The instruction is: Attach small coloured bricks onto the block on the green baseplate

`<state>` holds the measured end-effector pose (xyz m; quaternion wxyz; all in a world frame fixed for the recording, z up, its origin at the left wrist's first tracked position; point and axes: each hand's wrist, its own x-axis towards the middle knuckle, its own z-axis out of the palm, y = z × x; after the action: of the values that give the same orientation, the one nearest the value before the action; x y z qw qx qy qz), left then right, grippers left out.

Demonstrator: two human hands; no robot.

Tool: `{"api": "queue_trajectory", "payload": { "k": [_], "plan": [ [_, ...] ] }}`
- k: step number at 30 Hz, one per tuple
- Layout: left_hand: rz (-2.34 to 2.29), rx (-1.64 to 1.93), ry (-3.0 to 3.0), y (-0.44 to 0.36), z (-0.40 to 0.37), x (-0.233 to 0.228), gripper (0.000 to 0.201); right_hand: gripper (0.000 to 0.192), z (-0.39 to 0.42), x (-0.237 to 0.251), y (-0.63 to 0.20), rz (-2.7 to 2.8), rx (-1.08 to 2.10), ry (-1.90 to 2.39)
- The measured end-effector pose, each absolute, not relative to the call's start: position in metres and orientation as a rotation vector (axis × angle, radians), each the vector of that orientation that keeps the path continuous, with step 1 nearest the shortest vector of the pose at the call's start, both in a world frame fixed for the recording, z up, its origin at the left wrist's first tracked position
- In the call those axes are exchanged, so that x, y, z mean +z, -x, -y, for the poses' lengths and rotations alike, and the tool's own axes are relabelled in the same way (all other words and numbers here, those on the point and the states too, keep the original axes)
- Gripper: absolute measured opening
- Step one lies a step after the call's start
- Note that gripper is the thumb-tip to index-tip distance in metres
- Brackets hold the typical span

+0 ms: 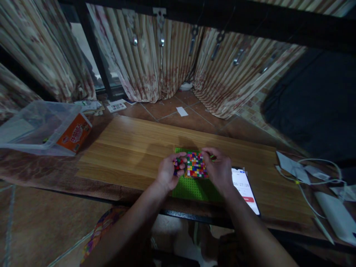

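A green studded baseplate (191, 189) lies on the wooden board near its front edge. On it stands a block of many small multicoloured building bricks (197, 165), packed close together. My left hand (168, 170) is cupped at the left side of that block, its fingers curled around several loose building bricks (178, 165), dark red and other colours. At the block's right upper corner is my right hand (218, 165), with thumb and forefinger pinched together. A small yellow-green bit shows by those fingers, too small to name.
A phone with a running timer (244, 191) lies right of the baseplate. A clear plastic bin (36, 142) with an orange label stands at the left. White cables (300, 181) and a white device (336, 218) lie at the right. Curtains (155, 63) hang behind.
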<state>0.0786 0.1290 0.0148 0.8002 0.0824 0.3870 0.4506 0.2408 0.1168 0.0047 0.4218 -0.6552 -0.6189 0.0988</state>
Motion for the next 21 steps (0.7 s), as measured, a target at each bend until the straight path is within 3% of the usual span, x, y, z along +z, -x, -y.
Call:
{"api": "queue_trajectory", "payload": {
  "k": [6,14,21],
  "plan": [
    [-0.853,0.965,-0.188,-0.079,-0.129,0.015,0.018,0.03,-0.128,-0.002,-0.237,1.644,0.209,1.644],
    [-0.857,0.975,-0.193,-0.08,-0.129,0.013,0.019,0.031,-0.132,-0.007,-0.23,1.591,0.567,1.693],
    [-0.836,0.959,-0.227,-0.078,-0.128,0.018,0.028,0.029,-0.133,-0.009,-0.229,1.538,0.622,1.665]
  ]
}}
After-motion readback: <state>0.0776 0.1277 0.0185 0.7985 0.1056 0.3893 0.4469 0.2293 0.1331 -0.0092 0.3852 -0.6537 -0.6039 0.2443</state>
